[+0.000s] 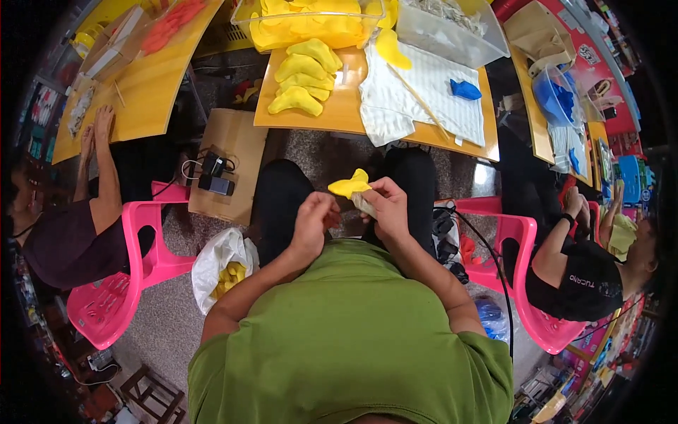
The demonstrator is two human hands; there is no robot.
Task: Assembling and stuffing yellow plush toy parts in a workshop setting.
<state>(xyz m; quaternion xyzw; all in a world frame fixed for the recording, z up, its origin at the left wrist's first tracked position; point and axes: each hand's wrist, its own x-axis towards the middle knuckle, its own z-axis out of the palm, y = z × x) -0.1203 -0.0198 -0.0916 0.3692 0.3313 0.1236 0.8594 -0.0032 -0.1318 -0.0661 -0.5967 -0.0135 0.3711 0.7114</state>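
Note:
Over my lap, my right hand (386,207) pinches a small yellow fabric piece (351,185) with a pointed end. A pale, whitish bit (362,203) shows below it by the fingers; I cannot tell whether it is stuffing or cloth. My left hand (314,220) is beside it, a little apart, fingers curled in and closed; whatever they may hold is hidden. On the table ahead lies a row of plump yellow crescent-shaped fabric pieces (300,76). A clear bin (311,27) behind them is heaped with more yellow pieces.
A white cloth (417,92) on the table bears a thin wooden stick (418,101) and a blue fabric piece (465,89). A translucent bin (452,35) holds greyish material. A white bag (224,268) with yellow pieces stands left of me. People sit on pink chairs (134,240) at both sides.

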